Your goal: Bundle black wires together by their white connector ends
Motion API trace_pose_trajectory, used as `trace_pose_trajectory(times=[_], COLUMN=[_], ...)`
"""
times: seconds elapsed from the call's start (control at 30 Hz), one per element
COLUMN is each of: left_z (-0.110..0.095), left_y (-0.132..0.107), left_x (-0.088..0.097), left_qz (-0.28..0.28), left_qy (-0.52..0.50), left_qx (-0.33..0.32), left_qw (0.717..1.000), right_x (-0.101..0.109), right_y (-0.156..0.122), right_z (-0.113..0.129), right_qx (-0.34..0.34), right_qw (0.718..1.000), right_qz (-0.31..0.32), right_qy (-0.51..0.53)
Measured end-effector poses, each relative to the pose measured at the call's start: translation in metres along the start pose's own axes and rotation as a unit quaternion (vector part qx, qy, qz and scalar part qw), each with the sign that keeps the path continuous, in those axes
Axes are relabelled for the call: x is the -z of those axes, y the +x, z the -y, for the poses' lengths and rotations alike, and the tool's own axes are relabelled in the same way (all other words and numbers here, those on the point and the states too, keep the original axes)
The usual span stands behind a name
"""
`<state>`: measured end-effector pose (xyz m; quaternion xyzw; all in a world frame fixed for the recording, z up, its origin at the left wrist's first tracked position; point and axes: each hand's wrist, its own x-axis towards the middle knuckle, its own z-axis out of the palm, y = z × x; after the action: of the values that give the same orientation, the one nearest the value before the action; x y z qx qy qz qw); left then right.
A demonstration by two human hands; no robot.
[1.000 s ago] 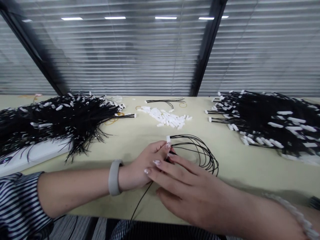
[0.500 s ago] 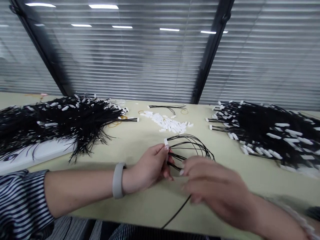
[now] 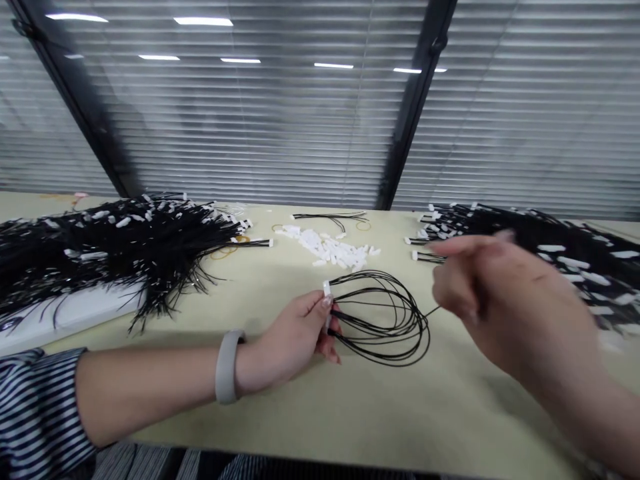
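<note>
My left hand [image 3: 300, 330] rests on the pale yellow table [image 3: 280, 393] with its fingers pinched round a small white connector [image 3: 327, 291] and the ends of several thin black wires [image 3: 385, 317]. Those wires loop in a coil to the right of the hand. My right hand [image 3: 500, 293] is raised above the table to the right, blurred by motion, its thumb and fingers pinched together; a thin black wire seems to trail from it towards the coil.
A large heap of black wires with white connectors [image 3: 110, 250] lies at the left, partly on a white tray [image 3: 75, 308]. Another such heap [image 3: 560, 257] lies at the right. Loose white connectors [image 3: 333, 248] are piled at the middle back, near rubber bands [image 3: 227, 251].
My right hand has lifted off the wires beside the left hand and swung up and to the right. The coil now lies uncovered. My left hand has kept its pinch.
</note>
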<state>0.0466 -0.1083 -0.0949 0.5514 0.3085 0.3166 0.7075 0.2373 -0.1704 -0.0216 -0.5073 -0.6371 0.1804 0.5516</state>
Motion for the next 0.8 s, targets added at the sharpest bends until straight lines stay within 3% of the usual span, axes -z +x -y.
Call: trace_pose_trajectory(times=[0.1, 0.23, 0.47, 0.6, 0.8], left_z=[0.002, 0.003, 0.004, 0.003, 0.001], left_y=[-0.001, -0.003, -0.004, -0.004, -0.006], left_x=[0.001, 0.002, 0.003, 0.003, 0.001], left_qz=[0.018, 0.025, 0.008, 0.008, 0.011], left_qy=[0.051, 0.094, 0.088, 0.091, 0.105], left_qx=[-0.029, -0.062, -0.063, -0.063, -0.05], left_qw=[0.998, 0.993, 0.994, 0.994, 0.993], right_x=[-0.013, -0.025, -0.02, -0.019, -0.022], right_y=[-0.011, -0.016, -0.017, -0.018, -0.015], right_z=[-0.004, -0.009, -0.006, -0.006, -0.009], right_qx=[-0.018, 0.037, 0.044, 0.049, 0.048], right_qw=[0.99, 0.948, 0.94, 0.919, 0.911], right_qz=[0.101, 0.209, 0.194, 0.231, 0.257], right_qy=[-0.101, -0.238, -0.278, -0.315, -0.319])
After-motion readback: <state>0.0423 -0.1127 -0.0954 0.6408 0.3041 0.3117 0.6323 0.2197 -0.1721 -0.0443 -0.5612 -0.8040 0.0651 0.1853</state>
